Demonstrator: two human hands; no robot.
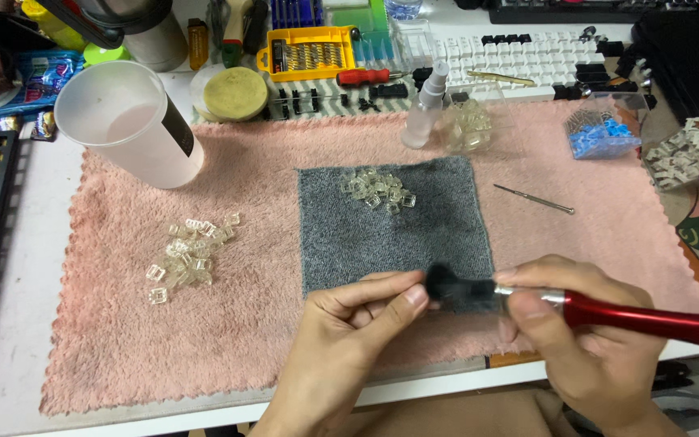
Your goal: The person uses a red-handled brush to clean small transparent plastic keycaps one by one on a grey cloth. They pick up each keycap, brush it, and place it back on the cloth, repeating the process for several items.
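While the right hand [584,340] grips a red-handled brush [649,320] near its metal ferrule, the black bristles meet the left hand [357,324] at about 6 o'clock on the desk. Left hand: thumb and forefinger pinched narrow on something small at the bristle tips; the piece itself is hidden, so I cannot tell what it is. Right hand: closed around the brush handle, which runs off toward 3 o'clock.

Progress, as judged from the piles: a cluster of clear plastic switch housings [378,190] sits on the grey cloth [390,243] toward 12 o'clock, and a larger, looser heap of clear housings [188,251] lies on the pink towel [244,340] at 9 o'clock. Which pile is brushed and which is waiting cannot be told. Both are well apart from the hands, so much of the batch looks yet to be handled.

Surface: white desk [18,324], pink towel spread wide, grey cloth laid on its centre. A thin metal pick [534,199] lies at 2 o'clock. Translucent measuring cup [131,121] at 10 o'clock; small spray bottle [426,105] and a clear tub of housings [467,125] at 1 o'clock; blue parts in a clear box [600,133] further right. Yellow screwdriver-bit case [307,53], white keyboard [527,61] along the back edge. Crowded hobby bench, warm indoor light.
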